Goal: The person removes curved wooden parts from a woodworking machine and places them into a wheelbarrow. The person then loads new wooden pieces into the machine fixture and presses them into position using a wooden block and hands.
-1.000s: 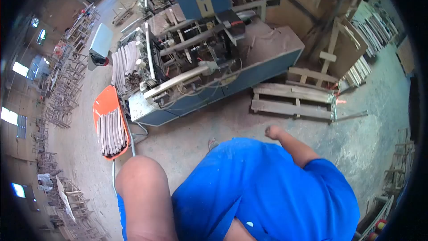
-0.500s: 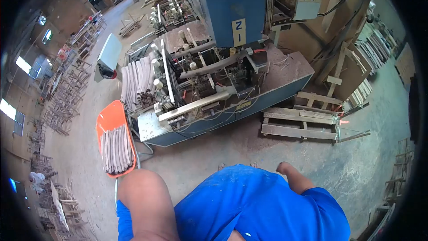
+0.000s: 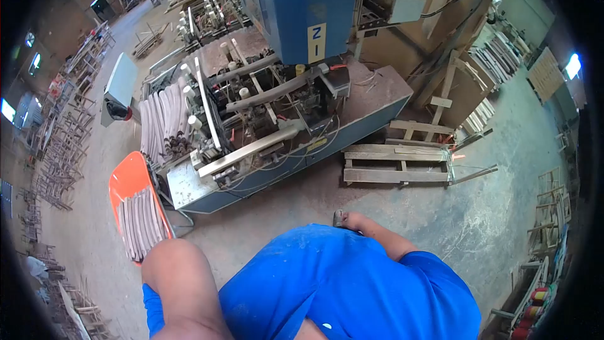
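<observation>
Head camera view: you are wearing a blue shirt (image 3: 358, 277), and your left arm (image 3: 182, 283) is bending with its rounded elbow pointing forward. Your left hand is lying out of sight, so I cannot tell its state. Your right hand (image 3: 357, 221) is hanging low over the floor, overlapping a dark shape (image 3: 340, 218) that is probably your foot; its fingers are too small to tell whether they are curling shut or gripping anything.

Just past your left elbow, an orange wheelbarrow (image 3: 128, 171) is holding curved wooden pieces (image 3: 141, 223). They are lying side by side, probably so that they stay orderly and easy to lift, and the barrow is standing close against the machine (image 3: 264, 190), likely to keep carrying short. These pieces are lying well apart from your right hand, on your left side.

Ahead of your right hand, a wooden pallet (image 3: 377, 176) is lying on the floor. Farther on, more curved pieces (image 3: 165, 113) are resting at the machine's left end, and one curved length (image 3: 274, 96) is spanning its fixtures, seemingly for support. Behind, a blue cabinet (image 3: 318, 19) is overhanging the bed, while chair frames (image 3: 66, 167) are filling the far left.
</observation>
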Tool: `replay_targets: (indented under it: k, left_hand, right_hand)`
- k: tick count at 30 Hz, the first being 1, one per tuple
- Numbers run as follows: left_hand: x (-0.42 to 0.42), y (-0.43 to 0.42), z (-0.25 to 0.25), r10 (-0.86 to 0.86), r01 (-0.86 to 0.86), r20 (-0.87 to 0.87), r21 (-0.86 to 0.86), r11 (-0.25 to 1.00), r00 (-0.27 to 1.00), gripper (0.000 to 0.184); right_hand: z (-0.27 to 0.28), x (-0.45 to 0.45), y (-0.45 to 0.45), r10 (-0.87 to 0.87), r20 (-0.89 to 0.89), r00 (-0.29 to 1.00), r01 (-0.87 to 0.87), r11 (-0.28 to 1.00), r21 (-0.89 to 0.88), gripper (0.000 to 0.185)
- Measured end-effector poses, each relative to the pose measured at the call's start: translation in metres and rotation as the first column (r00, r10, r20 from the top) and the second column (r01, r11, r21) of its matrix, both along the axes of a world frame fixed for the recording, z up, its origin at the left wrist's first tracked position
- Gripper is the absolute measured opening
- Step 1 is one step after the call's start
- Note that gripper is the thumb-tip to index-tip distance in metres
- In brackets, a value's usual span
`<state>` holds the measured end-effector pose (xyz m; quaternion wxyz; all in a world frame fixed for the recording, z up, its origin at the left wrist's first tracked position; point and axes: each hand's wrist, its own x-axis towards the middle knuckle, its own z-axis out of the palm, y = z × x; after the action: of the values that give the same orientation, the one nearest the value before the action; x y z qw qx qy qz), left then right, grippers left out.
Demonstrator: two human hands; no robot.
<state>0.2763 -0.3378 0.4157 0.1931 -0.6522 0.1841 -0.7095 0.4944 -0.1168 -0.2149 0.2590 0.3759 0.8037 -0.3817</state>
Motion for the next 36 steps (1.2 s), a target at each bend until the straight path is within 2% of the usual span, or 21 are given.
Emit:
replay_targets:
  k: [2, 3, 4, 5, 7, 8, 10, 12, 13, 14, 15, 16, 17, 18, 22, 25, 28, 31, 33, 35, 36]
  left_hand:
    - [-0.022, 0.006, -0.002, 0.331, -0.379, 0.294, 0.120, 0.918, 0.897, 0.030]
    - [-0.035, 0.011, -0.010, 0.484, -0.499, 0.280, -0.018, 0.866, 0.829, 0.027]
    - [-0.047, 0.016, -0.034, 0.616, -0.579, 0.114, -0.243, 0.778, 0.780, 0.024]
    - [-0.060, 0.022, -0.063, 0.717, -0.674, -0.078, -0.424, 0.605, 0.692, 0.022]
    - [-0.076, 0.044, -0.133, 0.712, -0.768, -0.449, -0.610, 0.197, 0.539, 0.022]
    - [-0.079, 0.054, -0.177, 0.644, -0.763, -0.578, -0.646, 0.014, 0.501, 0.024]
    - [-0.087, 0.059, -0.284, 0.532, -0.702, -0.726, -0.644, -0.303, 0.436, 0.018]
    - [-0.089, 0.031, -0.379, 0.415, -0.497, -0.769, -0.635, -0.592, 0.487, 0.015]
    - [-0.096, 0.012, -0.443, 0.426, -0.208, -0.621, -0.693, -0.690, 0.658, 0.018]
    - [-0.100, -0.007, -0.500, 0.469, 0.100, -0.428, -0.648, -0.755, 0.772, 0.021]
    - [-0.095, -0.024, -0.527, 0.538, 0.320, -0.304, -0.545, -0.775, 0.786, 0.030]
    - [-0.101, -0.046, -0.565, 0.462, 0.336, -0.272, -0.404, -0.851, 0.844, 0.039]
    - [-0.098, -0.063, -0.580, 0.415, 0.322, -0.315, -0.308, -0.896, 0.854, 0.041]
    - [-0.093, -0.075, -0.589, 0.362, 0.304, -0.354, -0.211, -0.929, 0.862, 0.043]
    - [-0.085, -0.090, -0.585, 0.050, 0.088, -0.422, 0.071, -0.994, 0.905, 0.050]
    - [-0.083, -0.087, -0.569, -0.189, -0.065, -0.594, 0.224, -0.972, 0.782, 0.051]
    - [-0.106, -0.094, -0.596, -0.061, 0.027, -0.554, 0.149, -0.988, 0.831, 0.057]
    - [-0.109, -0.084, -0.583, 0.035, 0.030, -0.707, -0.020, -0.999, 0.706, 0.068]
    - [-0.104, -0.059, -0.544, 0.343, 0.226, -0.577, -0.266, -0.937, 0.741, 0.087]
    - [-0.102, -0.032, -0.507, 0.438, 0.238, -0.569, -0.393, -0.888, 0.695, 0.103]
    - [-0.102, -0.021, -0.495, 0.475, 0.239, -0.562, -0.442, -0.865, 0.678, 0.105]
  right_hand:
    - [-0.021, 0.021, 0.019, 0.061, 0.052, 0.997, -0.065, 0.996, 0.066, 0.031]
    - [-0.036, 0.040, 0.028, 0.106, 0.083, 0.991, -0.113, 0.990, 0.089, 0.031]
    - [-0.039, 0.053, 0.038, 0.231, 0.077, 0.970, -0.240, 0.962, 0.134, 0.030]
    - [-0.042, 0.066, 0.051, 0.350, 0.075, 0.934, -0.357, 0.916, 0.180, 0.029]
    - [-0.078, 0.099, 0.075, 0.479, 0.044, 0.876, -0.474, 0.844, 0.251, 0.034]
    - [-0.074, 0.101, 0.077, 0.308, 0.072, 0.949, -0.316, 0.934, 0.169, 0.033]
    - [-0.055, 0.112, 0.082, -0.065, 0.179, 0.982, 0.061, 0.998, 0.030, 0.033]
    - [-0.050, 0.118, 0.087, -0.188, 0.229, 0.955, 0.214, 0.973, -0.091, 0.034]
    - [-0.047, 0.122, 0.086, -0.245, 0.265, 0.933, 0.291, 0.945, -0.149, 0.035]
    - [-0.037, 0.124, 0.083, -0.152, 0.224, 0.963, 0.183, 0.975, -0.125, 0.034]
    - [-0.026, 0.123, 0.080, -0.049, 0.188, 0.981, 0.069, 0.993, -0.100, 0.034]
    - [-0.017, 0.125, 0.081, 0.057, 0.151, 0.987, -0.047, 0.996, -0.070, 0.033]
    - [-0.029, 0.131, 0.083, 0.057, 0.092, 0.994, -0.048, 0.994, -0.097, 0.033]
    - [-0.059, 0.140, 0.084, 0.054, 0.030, 0.998, -0.050, 0.991, -0.123, 0.032]
    - [-0.063, 0.132, 0.097, 0.161, -0.046, 0.986, -0.164, 0.984, -0.075, 0.029]
    - [-0.034, 0.113, 0.105, 0.153, -0.101, 0.983, -0.157, 0.987, -0.035, 0.025]
    - [-0.035, 0.105, 0.116, 0.025, -0.095, 0.995, -0.029, 0.999, -0.033, 0.022]
    - [-0.029, 0.090, 0.132, -0.095, -0.030, 0.995, 0.093, 0.994, -0.065, 0.020]
    - [-0.032, 0.089, 0.135, -0.131, -0.042, 0.990, 0.127, 0.988, -0.093, 0.020]
    - [-0.045, 0.092, 0.139, -0.153, -0.131, 0.979, 0.139, 0.984, -0.109, 0.021]
    - [-0.034, 0.087, 0.132, -0.268, -0.122, 0.956, 0.252, 0.959, -0.132, 0.022]
